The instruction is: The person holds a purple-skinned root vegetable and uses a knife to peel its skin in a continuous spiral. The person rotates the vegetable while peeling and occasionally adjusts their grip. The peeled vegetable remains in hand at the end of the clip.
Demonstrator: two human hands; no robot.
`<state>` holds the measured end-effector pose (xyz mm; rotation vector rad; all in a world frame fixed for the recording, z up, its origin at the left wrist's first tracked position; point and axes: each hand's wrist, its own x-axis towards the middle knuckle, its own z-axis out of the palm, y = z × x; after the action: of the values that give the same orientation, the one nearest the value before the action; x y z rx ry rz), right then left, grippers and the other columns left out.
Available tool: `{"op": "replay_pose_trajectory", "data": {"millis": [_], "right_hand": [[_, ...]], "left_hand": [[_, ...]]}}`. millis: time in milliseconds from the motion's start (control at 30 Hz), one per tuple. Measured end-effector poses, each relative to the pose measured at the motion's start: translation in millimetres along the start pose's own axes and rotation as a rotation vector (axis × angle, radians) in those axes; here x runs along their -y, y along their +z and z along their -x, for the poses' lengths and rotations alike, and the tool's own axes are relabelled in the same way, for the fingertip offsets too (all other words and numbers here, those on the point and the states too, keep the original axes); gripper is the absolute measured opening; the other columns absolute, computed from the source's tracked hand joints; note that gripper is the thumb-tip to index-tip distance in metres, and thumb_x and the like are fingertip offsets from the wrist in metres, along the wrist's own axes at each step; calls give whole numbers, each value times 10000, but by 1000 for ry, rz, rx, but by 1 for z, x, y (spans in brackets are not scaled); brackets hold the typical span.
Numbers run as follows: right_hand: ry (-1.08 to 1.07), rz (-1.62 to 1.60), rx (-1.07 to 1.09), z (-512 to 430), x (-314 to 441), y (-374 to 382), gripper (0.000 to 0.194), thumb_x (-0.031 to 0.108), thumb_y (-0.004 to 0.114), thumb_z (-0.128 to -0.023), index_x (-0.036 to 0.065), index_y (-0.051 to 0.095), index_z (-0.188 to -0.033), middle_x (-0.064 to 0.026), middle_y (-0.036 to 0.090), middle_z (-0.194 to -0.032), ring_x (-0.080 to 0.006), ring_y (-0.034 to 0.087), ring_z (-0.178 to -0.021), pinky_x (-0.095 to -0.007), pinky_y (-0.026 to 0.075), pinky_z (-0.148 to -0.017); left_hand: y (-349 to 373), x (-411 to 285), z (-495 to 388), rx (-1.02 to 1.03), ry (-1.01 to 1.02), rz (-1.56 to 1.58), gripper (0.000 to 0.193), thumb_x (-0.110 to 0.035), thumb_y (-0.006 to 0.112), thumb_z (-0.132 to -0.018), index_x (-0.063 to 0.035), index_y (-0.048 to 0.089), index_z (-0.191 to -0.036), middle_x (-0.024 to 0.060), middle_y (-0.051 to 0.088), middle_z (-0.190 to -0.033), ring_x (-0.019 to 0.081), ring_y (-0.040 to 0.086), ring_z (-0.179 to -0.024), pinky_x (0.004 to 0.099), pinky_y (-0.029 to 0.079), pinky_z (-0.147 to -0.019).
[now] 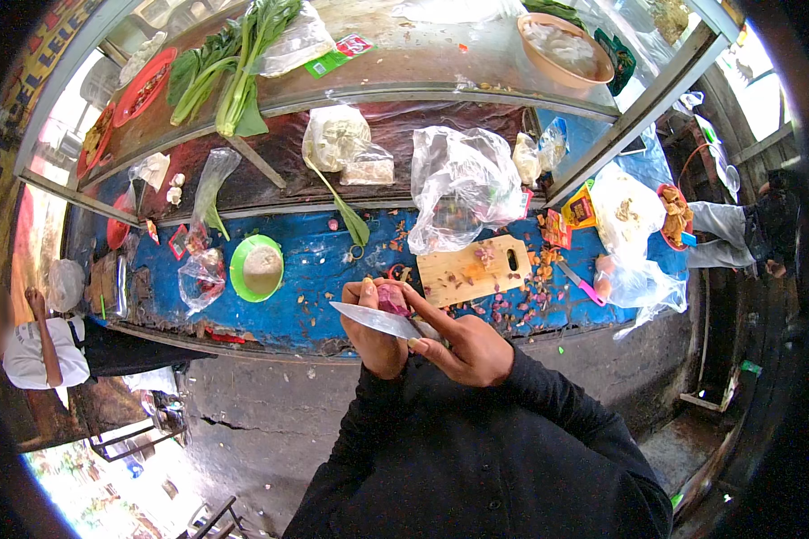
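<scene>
Close in front of my chest, my left hand holds a reddish-purple shallot or small onion between thumb and fingers. My right hand grips a knife, its blade pointing left across the near side of the shallot. The knife's handle is mostly covered by my fingers. Behind my hands, a wooden cutting board lies on the blue table cover, with bits of purple skin on it. More purple and brown peelings are scattered to its right, beside a pink-handled knife.
A green bowl of pale grains or powder stands left. Plastic bags and a bowl of brown food line the table. Above runs a framed shelf with leafy greens and an orange bowl. Another person is at far left.
</scene>
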<state>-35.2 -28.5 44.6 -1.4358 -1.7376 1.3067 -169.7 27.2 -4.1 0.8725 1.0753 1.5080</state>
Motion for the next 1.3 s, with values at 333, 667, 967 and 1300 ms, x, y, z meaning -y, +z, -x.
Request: {"op": "replay_pose_trajectory", "data": {"millis": [333, 667, 967, 1300], "right_hand": [[-73, -136, -88, -2, -2, 15, 710, 341, 545, -982, 169, 167, -1558, -256, 623, -724, -399, 625, -620, -434, 489, -630], [-29, -413, -116, -2, 16, 21, 651, 198, 576, -978, 72, 255, -1531, -188, 623, -1256, -141, 584, -1078, -287, 442, -933], [-91, -416, -234, -9, 24, 26, 593, 149, 567, -973, 21, 318, -1496, -200, 649, -1179, -102, 543, -1066, -269, 437, -911], [-71, -155, -223, -13, 5, 23, 637, 235, 637, -915, 165, 372, -1490, -261, 654, -832, -433, 659, -728, -430, 522, -661]], "left_hand": [[-12, 13, 3, 27, 207, 58, 192, -186, 514, -988, -3, 510, -928, 145, 638, -868, 229, 648, -770, 349, 523, -713], [-15, 24, 1, -34, 481, -225, 270, -257, 489, -994, 0, 505, -916, 167, 651, -863, 241, 650, -764, 368, 529, -732], [-11, 28, -4, -70, 570, -183, 245, -227, 520, -972, 9, 505, -909, 183, 642, -868, 234, 645, -758, 374, 532, -714], [-12, 4, -1, -52, 61, 162, 180, -140, 548, -980, 39, 546, -958, 169, 651, -868, 174, 619, -711, 288, 510, -657]]}}
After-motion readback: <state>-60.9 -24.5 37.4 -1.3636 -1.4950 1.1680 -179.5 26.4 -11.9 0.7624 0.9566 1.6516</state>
